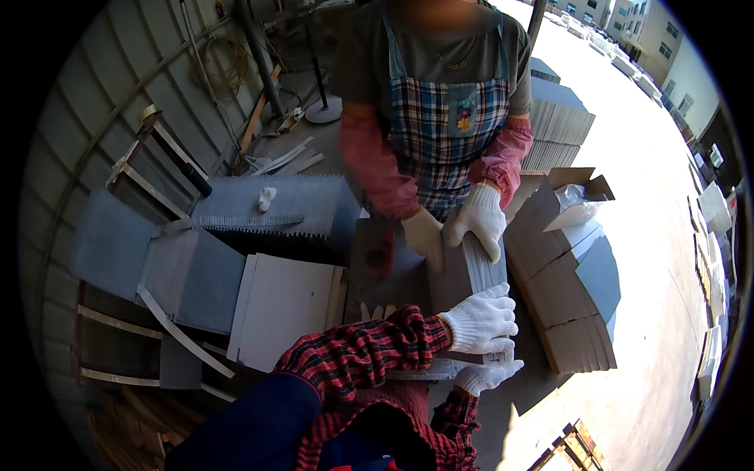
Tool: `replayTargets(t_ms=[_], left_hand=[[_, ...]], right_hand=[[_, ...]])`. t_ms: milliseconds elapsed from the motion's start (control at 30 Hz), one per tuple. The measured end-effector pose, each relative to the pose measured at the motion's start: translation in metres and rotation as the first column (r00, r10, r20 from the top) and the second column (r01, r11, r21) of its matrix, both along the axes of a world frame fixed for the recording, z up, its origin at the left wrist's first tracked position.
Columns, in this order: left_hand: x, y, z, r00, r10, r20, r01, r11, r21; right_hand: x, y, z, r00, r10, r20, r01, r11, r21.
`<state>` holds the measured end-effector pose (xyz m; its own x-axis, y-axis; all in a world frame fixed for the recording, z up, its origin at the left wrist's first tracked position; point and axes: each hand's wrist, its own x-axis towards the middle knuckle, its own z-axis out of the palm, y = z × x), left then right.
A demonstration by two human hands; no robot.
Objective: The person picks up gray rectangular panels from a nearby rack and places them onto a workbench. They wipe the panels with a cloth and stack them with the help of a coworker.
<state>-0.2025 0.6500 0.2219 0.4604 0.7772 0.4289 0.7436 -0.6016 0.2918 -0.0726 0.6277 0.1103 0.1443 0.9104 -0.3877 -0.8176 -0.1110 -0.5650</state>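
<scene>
My left hand [481, 322], in a white knitted glove, lies with its fingers stretched across the near right end of a grey-brown carton [451, 284]. Pale flat strips [479, 265] show along the carton's right side. Just nearer to me is my gloved right hand [488, 377], its fingers extended by the carton's near corner; whether it touches the carton I cannot tell. Across from me, a co-worker's gloved left hand [481, 220] presses on the far end of the strips. That person's other gloved hand [425, 238] rests at the carton's far left corner.
An open carton [581, 192] stands on a tall stack of brown cardboard [561, 298] at the right. To the left are a white flat board [279, 306] and stacked grey panels [275, 196]. Glove fingertips [378, 312] show beside my left sleeve. A corrugated wall [94, 118] bounds the left.
</scene>
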Motion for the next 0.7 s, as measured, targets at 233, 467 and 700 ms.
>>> replayTargets(t_ms=[233,467,700], left_hand=[[-0.004,-0.002,-0.009,0.995,0.024,0.094,-0.027,0.999,0.036],[-0.056,-0.011,-0.006,0.765,0.229,0.602,-0.375,0.918,0.127],[-0.149,0.053,-0.023,0.145,0.562,0.814,-0.354,0.798,-0.488]], right_hand=[[-0.021,0.009,-0.025,0.985,0.147,-0.086,-0.119,0.956,0.269],[-0.012,0.014,-0.054,0.903,-0.059,0.427,-0.041,0.974,0.221],[-0.021,0.014,-0.041,0.971,-0.036,0.238,-0.016,0.977,0.213]])
